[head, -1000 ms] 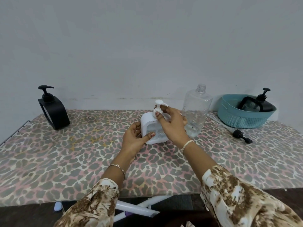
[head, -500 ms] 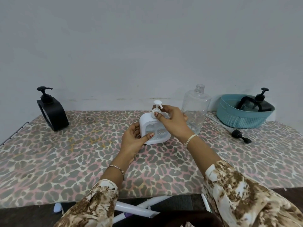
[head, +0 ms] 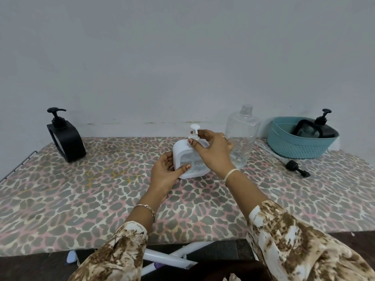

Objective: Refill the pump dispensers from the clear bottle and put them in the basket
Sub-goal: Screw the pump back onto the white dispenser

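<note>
Far left, near the wall: black arch-shaped plastic pump dispenser [head: 68,140], upright on the leopard-print covered table [head: 91,199], pump fitted. Contents not visible through the dark body.

Centre: white plastic pump dispenser with a clear front window [head: 185,153], upright on the table. Something pale shows low in the window; level unclear. Left hand [head: 166,173] grips its body, thumb across the front, fingers curled round the left side. Right hand [head: 212,152] is on top, thumb and fingers pinching the collar under the white pump head.

Just right, behind the right hand: tall clear plastic bottle [head: 243,136], upright, threaded neck uncapped. Mostly empty; a little clear liquid seems to sit at the bottom.

Right: a loose black pump head with its tube [head: 293,165] lies on the table in front of the teal woven-pattern plastic basket [head: 292,149]. In the basket, a second black pump dispenser [head: 324,133], tilted, pump sticking above the rim.
</note>
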